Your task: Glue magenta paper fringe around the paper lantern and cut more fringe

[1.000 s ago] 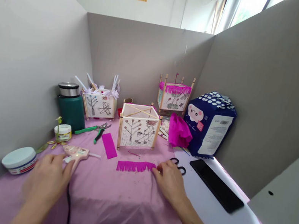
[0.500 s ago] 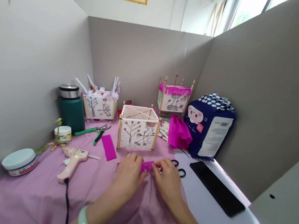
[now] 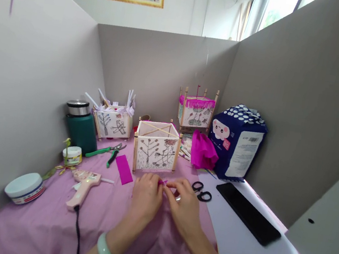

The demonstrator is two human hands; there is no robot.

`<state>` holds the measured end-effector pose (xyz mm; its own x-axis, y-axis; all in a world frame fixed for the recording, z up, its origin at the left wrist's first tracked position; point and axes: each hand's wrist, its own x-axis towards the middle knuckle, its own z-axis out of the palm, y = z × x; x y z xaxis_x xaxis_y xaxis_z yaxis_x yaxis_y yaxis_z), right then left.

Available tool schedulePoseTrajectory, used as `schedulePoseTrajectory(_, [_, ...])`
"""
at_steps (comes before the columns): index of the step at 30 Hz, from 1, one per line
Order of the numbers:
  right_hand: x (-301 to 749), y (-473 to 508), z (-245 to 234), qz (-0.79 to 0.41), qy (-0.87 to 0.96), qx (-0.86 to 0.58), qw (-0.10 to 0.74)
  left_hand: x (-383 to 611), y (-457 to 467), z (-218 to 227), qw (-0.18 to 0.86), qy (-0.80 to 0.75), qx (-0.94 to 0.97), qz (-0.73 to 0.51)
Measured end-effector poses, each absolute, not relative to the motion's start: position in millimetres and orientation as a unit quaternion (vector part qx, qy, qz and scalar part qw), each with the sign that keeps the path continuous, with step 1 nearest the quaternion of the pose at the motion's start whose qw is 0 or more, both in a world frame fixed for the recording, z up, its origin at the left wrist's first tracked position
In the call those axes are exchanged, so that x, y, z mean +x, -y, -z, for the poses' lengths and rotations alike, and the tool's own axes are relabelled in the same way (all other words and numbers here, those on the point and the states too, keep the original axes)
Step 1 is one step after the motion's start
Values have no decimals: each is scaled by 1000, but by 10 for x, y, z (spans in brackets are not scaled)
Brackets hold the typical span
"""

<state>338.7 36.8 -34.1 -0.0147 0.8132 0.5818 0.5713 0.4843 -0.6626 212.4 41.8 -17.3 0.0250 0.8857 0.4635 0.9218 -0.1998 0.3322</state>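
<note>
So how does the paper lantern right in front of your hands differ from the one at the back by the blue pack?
The near lantern has a bare top edge; the back lantern wears a magenta fringe around its top. The near one sits on the pink cloth, while the back one stands higher, raised on something hidden. Both share wooden stick frames and white panels with drawn branching plants.

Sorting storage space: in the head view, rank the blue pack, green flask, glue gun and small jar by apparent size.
1. Blue pack
2. Green flask, though it stands farther back
3. Glue gun, nearer the camera, so unsure against the flask
4. Small jar
</note>
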Motion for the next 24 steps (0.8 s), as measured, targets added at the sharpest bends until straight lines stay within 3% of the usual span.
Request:
schedulePoseTrajectory(7, [3665, -253, 343, -221, 667, -484, 521, 1832, -476, -130, -175, 589, -650, 447])
schedulePoseTrajectory(12, [3646, -359, 327, -419, 582, -472, 513, 1758, -396, -532, -355, 504, -580, 533])
schedulePoseTrajectory(15, [3588, -353, 293, -594, 454, -452, 487, 1735, -372, -733, -395, 468, -560, 557])
schedulePoseTrajectory(19, [3473, -243, 253, -813, 312, -331, 363, 1722, -410, -871, -412, 445, -556, 569])
schedulePoseTrajectory(21, [3369, -204, 243, -872, 275, -256, 314, 1727, -424, -898, -415, 435, -559, 571])
schedulePoseTrajectory(24, [3169, -220, 236, -904, 199, -210, 315, 1725, -405, -911, -425, 425, -561, 569])
